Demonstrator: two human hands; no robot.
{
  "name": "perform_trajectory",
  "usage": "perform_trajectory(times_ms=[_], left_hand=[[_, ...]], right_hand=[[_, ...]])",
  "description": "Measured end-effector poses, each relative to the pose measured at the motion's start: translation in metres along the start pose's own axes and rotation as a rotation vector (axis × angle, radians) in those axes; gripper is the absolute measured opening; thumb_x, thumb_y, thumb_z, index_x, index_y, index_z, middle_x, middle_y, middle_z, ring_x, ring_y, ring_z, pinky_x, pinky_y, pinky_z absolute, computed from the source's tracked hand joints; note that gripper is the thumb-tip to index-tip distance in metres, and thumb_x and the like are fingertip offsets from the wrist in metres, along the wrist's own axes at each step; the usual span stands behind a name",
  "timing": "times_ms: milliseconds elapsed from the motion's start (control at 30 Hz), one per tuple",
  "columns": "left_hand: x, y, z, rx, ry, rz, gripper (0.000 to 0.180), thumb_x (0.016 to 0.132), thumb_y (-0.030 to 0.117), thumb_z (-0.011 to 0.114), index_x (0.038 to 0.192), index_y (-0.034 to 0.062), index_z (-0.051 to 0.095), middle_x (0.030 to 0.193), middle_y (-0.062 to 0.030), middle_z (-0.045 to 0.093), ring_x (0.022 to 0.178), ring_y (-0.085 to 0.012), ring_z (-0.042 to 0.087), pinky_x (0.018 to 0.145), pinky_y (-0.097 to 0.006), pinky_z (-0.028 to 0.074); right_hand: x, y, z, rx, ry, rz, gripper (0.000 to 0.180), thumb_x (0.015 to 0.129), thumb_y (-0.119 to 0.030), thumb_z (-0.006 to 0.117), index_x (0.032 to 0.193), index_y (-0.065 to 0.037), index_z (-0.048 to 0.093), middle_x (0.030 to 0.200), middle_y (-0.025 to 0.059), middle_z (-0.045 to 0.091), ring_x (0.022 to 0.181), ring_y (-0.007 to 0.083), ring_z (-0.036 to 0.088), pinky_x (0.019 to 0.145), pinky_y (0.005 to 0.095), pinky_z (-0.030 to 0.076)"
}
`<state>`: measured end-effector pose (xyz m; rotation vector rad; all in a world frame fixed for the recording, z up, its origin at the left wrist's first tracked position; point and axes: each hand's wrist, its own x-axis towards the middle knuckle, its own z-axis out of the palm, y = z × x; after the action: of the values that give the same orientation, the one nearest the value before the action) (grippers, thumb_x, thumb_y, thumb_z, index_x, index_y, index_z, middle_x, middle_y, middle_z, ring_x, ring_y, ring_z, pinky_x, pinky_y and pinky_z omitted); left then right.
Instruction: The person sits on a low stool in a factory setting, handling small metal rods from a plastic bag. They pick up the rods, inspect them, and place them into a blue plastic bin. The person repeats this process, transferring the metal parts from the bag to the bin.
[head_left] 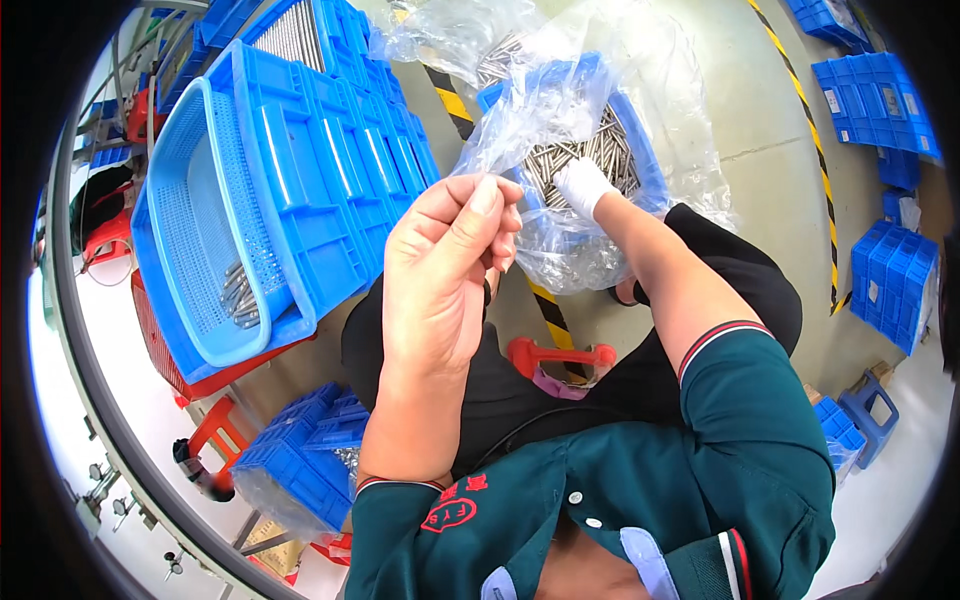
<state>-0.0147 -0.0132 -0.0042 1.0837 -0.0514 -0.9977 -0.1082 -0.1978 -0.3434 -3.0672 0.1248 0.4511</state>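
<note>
Expect stiff, probably slippery metal pins at upper centre, best gripped mid-length, with left hand fingers pinched together, right hand fingers unclear.

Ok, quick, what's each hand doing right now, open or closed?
Left hand: closed in a pinch; can't tell on what, if anything.
Right hand, gloved: down at metal rods; grip can't be told.

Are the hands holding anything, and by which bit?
It can't be told: the left hand pinches near clear plastic, and the gloved right hand is down at metal rods, its grip hidden.
</note>
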Motion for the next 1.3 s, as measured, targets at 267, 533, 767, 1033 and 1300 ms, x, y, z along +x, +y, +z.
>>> perform_trajectory(times_ms=[267,533,767,1033,1300], left_hand=[[0.001,0.001,-0.001,0.028,-0.001,-0.013,0.024,0.093,0.02,0.058,0.099,-0.0032,0.059,0.078,-0.0065,0.058,0.068,-0.0118,0.051,0.062,-0.025,0.041],[-0.001,0.001,-0.001,0.013,-0.026,-0.011,0.024,0.093,0.019,0.059,0.099,-0.0033,0.058,0.079,-0.007,0.058,0.069,-0.012,0.051,0.063,-0.025,0.041],[-0.001,0.0,-0.003,-0.023,-0.042,0.022,0.021,0.091,0.019,0.062,0.097,-0.0007,0.061,0.08,-0.0038,0.061,0.067,-0.0081,0.051,0.062,-0.021,0.041],[0.001,-0.002,-0.007,-0.034,-0.057,0.038,0.02,0.092,0.019,0.06,0.097,-0.0003,0.062,0.079,-0.004,0.059,0.067,-0.0097,0.05,0.061,-0.024,0.041],[0.007,-0.002,-0.011,-0.104,0.022,0.117,0.021,0.091,0.024,0.062,0.094,0.0034,0.062,0.079,-0.0017,0.059,0.066,-0.0088,0.052,0.059,-0.023,0.042]], right_hand=[[0.017,-0.014,0.011,-0.07,-0.155,-0.047,0.016,0.079,-0.015,0.055,0.079,-0.013,0.071,0.075,0.0067,0.069,0.074,0.0247,0.068,0.063,0.0387,0.049],[0.032,-0.031,0.018,-0.043,-0.479,0.13,0.023,0.083,-0.019,0.055,0.096,-0.014,0.073,0.094,0.0091,0.071,0.085,0.0279,0.068,0.063,0.049,0.05],[0.015,-0.021,-0.011,-0.079,-0.487,0.247,0.026,0.084,-0.019,0.053,0.099,-0.012,0.072,0.098,0.0089,0.071,0.089,0.0282,0.068,0.067,0.0488,0.052],[0.004,0.014,-0.039,0.33,-0.486,0.335,0.031,0.083,-0.02,0.052,0.105,-0.005,0.069,0.107,0.0145,0.067,0.098,0.0297,0.065,0.083,0.0396,0.05],[-0.009,0.047,-0.145,1.75,-0.434,0.492,0.013,0.086,-0.006,0.057,0.098,-0.004,0.058,0.066,0.0042,0.054,0.056,0.0116,0.053,0.046,0.0255,0.044]])
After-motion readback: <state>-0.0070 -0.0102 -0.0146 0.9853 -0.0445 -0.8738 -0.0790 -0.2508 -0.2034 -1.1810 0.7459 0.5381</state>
